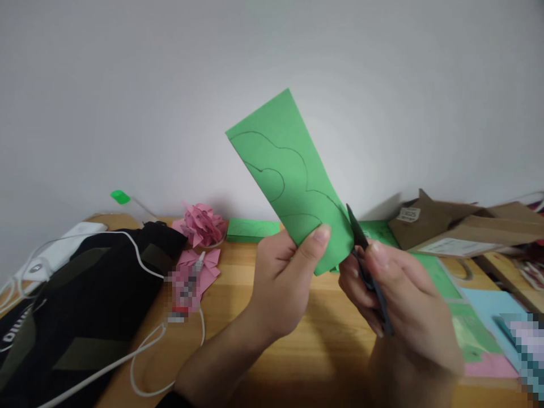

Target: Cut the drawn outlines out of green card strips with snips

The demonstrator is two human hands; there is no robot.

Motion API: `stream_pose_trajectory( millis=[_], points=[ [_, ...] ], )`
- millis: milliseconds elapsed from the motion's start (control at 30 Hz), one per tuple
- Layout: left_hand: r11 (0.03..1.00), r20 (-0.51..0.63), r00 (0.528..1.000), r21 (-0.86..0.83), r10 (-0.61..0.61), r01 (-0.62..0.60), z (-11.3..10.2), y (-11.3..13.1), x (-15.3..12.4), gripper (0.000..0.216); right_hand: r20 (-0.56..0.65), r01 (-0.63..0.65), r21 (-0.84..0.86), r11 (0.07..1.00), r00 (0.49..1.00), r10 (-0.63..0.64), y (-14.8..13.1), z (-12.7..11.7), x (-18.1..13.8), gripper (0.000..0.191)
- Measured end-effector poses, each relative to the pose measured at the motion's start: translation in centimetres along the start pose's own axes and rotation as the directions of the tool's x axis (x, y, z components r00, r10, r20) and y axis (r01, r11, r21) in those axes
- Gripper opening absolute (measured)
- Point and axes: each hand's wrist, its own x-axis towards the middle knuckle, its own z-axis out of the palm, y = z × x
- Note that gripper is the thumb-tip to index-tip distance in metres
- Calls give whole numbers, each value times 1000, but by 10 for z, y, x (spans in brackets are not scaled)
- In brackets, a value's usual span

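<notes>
My left hand (pixel 284 277) pinches the lower end of a folded green paper strip (pixel 289 170) and holds it up, tilted to the left, above the wooden table (pixel 238 323). A curved pencil outline is drawn on the paper. My right hand (pixel 395 300) grips dark scissors (pixel 361 243). Their blades touch the paper's lower right edge, where the drawn line ends.
A black bag (pixel 80 306) with a white cable (pixel 140 351) lies at left. Pink paper flowers (pixel 199 224) and pink paper sit behind it. Green sheets (pixel 250 229), light blue paper (pixel 488 303) and a brown paper bag (pixel 459 229) lie at right. A white wall stands behind.
</notes>
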Motion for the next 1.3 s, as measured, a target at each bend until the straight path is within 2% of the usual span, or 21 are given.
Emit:
stream_pose_trajectory(
  millis=[333, 533, 633, 1100, 1300],
  points=[
    [1000, 3, 1000, -24, 3, -3, -3, -2, 2, 38, -7, -66, -46, 997, 998, 66, -6, -3, -1, 48],
    [1000, 5, 1000, -23, -11, 11, -4, -3, 1, 35, 2, -43, -54, 998, 999, 43, -4, -3, -1, 49],
    [999, 39, 999, -40, -18, 20, -4, -2, 1, 40, 13, -8, -52, 999, 1000, 8, -4, -3, 0, 50],
    [996, 160, 987, -80, -24, 37, -5, -1, 3, 44, 20, -13, -44, 999, 1000, 14, -4, -4, 2, 53],
    [999, 175, 984, -40, -15, 23, -7, 0, 4, 45, 51, -69, -73, 995, 996, 73, -6, -11, 1, 53]
  ],
)
